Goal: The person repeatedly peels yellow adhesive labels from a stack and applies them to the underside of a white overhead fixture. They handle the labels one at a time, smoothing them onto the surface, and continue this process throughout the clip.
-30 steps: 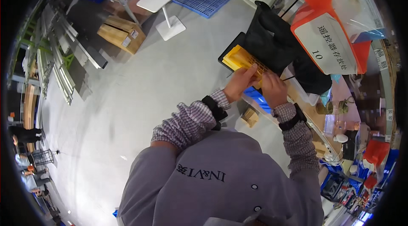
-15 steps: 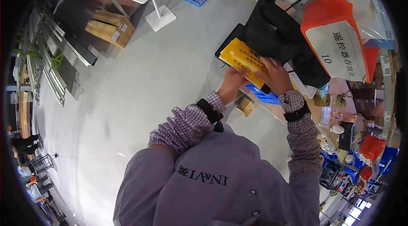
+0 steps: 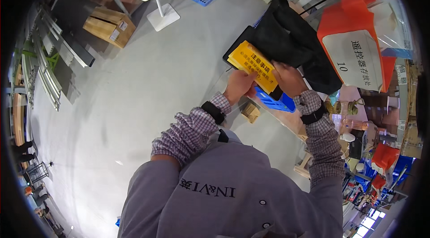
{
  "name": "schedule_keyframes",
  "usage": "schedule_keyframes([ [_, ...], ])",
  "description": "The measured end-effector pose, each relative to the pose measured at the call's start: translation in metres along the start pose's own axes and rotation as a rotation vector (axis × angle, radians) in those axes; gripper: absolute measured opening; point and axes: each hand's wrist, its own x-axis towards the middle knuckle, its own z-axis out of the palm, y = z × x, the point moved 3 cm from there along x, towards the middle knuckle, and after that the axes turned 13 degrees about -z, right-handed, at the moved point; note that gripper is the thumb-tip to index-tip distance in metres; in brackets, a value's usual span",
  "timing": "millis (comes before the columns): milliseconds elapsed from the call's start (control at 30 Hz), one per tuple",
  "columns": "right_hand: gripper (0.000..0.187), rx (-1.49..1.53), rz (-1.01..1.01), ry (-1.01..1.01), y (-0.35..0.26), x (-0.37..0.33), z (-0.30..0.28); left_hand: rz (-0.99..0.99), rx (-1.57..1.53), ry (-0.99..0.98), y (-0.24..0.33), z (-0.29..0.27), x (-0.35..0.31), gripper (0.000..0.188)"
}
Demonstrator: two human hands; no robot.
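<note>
A stack of yellow printed cards [image 3: 256, 65] is held tilted between my hands, its several edges slightly fanned. My left hand [image 3: 240, 86] pinches the near left edge of the cards. On the other side, my right hand [image 3: 290, 80] grips their right end, thumb on top. Behind the cards lies a black flat panel [image 3: 231, 52], mostly covered. Black cloth [image 3: 286, 36] is bunched just beyond my right hand. Below the cards a blue plastic crate [image 3: 274, 101] shows in part.
To the right stands an orange bin [image 3: 345, 18] with a white paper label [image 3: 354, 56]. Bottles and other goods crowd the bench at right. A small cardboard box [image 3: 251, 112] is on the floor. Farther off are a white side table [image 3: 163, 16], a carton [image 3: 109, 27] and metal profiles [image 3: 45, 68].
The yellow cards have turned flatter toward me, so more of the top one's face shows. My left hand has shifted slightly left. The whole view has moved a little.
</note>
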Motion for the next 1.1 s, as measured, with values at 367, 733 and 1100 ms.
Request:
schedule_keyframes([
  [367,0.029,-0.392,-0.026,0.300,-0.011,-0.005,-0.014,-0.114,-0.215,-0.369,0.015,0.021,-0.021,0.044],
  [733,0.034,0.224,0.188,0.363,-0.095,-0.077,-0.026,0.392,-0.236,-0.519,0.016,0.071,-0.060,0.070],
  [1100,0.071,0.163,1.277,1.083,-0.197,-0.334,-0.061,-0.396,0.242,-1.451,-0.107,0.251,-0.154,0.062],
])
